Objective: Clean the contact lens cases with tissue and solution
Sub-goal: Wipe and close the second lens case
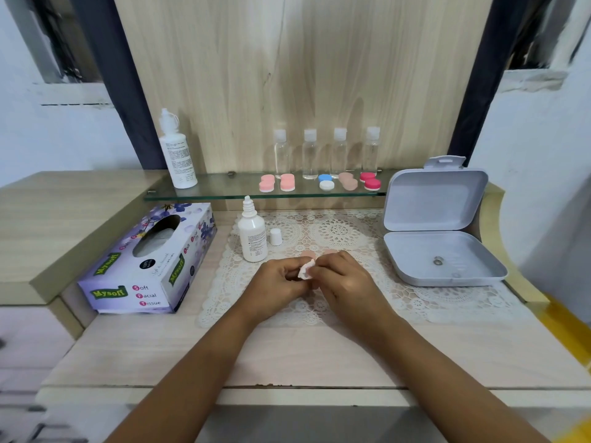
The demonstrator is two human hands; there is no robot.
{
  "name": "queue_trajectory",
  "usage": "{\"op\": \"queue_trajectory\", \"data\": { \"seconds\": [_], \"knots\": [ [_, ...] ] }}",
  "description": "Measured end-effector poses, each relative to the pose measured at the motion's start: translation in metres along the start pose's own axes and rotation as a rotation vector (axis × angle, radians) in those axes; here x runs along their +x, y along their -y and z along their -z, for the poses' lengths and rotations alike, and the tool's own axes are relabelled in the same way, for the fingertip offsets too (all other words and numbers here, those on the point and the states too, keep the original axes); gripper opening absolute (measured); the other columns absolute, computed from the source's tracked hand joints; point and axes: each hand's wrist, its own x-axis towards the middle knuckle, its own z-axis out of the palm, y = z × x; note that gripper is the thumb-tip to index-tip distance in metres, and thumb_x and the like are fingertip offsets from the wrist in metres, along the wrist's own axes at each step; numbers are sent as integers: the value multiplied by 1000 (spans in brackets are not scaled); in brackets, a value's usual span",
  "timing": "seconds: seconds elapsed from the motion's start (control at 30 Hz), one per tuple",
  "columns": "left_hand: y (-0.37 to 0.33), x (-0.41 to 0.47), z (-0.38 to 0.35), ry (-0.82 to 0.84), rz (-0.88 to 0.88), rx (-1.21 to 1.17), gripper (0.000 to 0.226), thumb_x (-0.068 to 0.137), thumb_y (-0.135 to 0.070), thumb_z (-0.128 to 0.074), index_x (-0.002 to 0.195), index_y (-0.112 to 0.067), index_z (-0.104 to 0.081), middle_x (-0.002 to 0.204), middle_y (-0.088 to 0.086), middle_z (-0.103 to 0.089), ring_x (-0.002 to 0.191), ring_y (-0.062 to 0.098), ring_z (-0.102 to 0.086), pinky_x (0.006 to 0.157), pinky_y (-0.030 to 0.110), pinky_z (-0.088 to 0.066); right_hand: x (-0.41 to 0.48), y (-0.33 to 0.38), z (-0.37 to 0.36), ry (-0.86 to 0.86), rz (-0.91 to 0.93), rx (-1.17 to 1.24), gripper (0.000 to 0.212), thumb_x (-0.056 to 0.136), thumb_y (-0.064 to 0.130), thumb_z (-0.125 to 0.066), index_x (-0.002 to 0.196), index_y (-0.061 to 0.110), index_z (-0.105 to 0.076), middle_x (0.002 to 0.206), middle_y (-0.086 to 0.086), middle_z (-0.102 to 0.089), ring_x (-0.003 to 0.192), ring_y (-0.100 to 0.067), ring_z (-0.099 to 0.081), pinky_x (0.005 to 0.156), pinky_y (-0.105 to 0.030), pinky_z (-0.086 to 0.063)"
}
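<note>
My left hand (277, 280) and my right hand (343, 279) meet over the lace mat (415, 298). Between their fingertips is a small wad of white tissue (305, 270); a bit of pinkish lens case seems pinched under it, mostly hidden. Two peach caps (308, 254) lie on the mat just behind the hands. The small solution bottle (252, 235) stands uncapped at the mat's left, its white cap (275, 236) beside it. The tissue box (150, 262) lies to the left.
A glass shelf (224, 195) carries several coloured lens cases (326, 182), several clear bottles (309, 155) and a tall white bottle (177, 151). An open grey box (441, 247) sits at the right. The desk's front edge runs below my forearms.
</note>
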Motion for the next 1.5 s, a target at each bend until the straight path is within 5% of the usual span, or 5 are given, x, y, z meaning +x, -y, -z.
{"op": "queue_trajectory", "data": {
  "seconds": [0.47,0.6,0.77,0.97,1.5],
  "knots": [
    [-1,-1,1,-17,-21,37,32,78,6,-67,104,-13,-69,96,17,-71,83,9,-64,74,19,-51,-4,-4,0,74,-2,-14,21,76,1,-72,95,7,-68,95,-5,-64,80,-25,-55,68,-35,-50],
    [3,1,1,-71,18,-6,41,76,1,-72,115,-7,-64,97,25,-68,84,9,-63,74,15,-51,-5,-10,8,4,-61,-41,19,82,11,-54,88,3,-70,86,-9,-64,74,-28,-56,62,-33,-51],
    [2,2,2,-86,-7,6,37,76,5,-70,112,-4,-66,95,-1,-71,85,0,-65,74,13,-49,-11,-6,7,40,-42,-32,16,78,0,-61,89,5,-71,85,-6,-64,72,-24,-54,61,-29,-47],
    [4,2,3,-107,8,-36,37,77,-3,-72,112,-14,-66,95,-5,-72,91,2,-66,75,12,-48,-10,-14,6,-123,-166,-29,10,78,-1,-61,80,1,-70,75,-11,-63,66,-29,-61,58,-31,-50],
    [13,4,5,-66,-33,120,35,77,-9,-74,110,-18,-69,95,7,-73,90,11,-66,87,29,-53,-10,-4,10,115,-38,-152,18,76,0,-57,89,5,-68,84,-8,-59,72,-24,-52,59,-30,-46]
  ]
}}
